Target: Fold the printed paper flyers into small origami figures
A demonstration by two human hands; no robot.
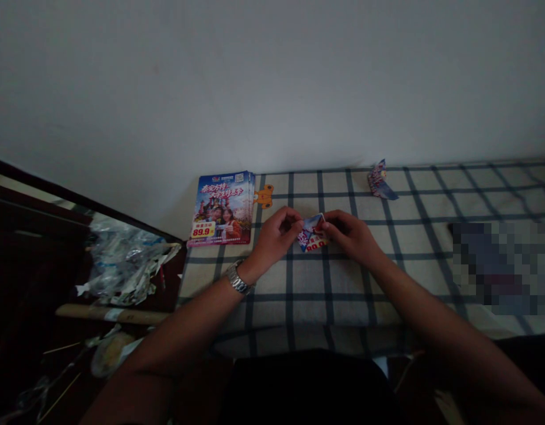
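Note:
A small folded piece of printed flyer paper [312, 232] lies between both hands on the checked cloth [299, 283]. My left hand [276, 235], with a metal watch on the wrist, pinches its left side with curled fingers. My right hand [350, 234] pinches its right side, fingers closed over the edge. Both hands rest low on the cloth.
A stack of colourful flyers [223, 208] lies at the cloth's far left corner, with a small orange paper shape [264, 196] beside it. A finished folded paper figure [379, 181] sits by the wall. Crumpled plastic and clutter [122, 265] fill the dark area to the left.

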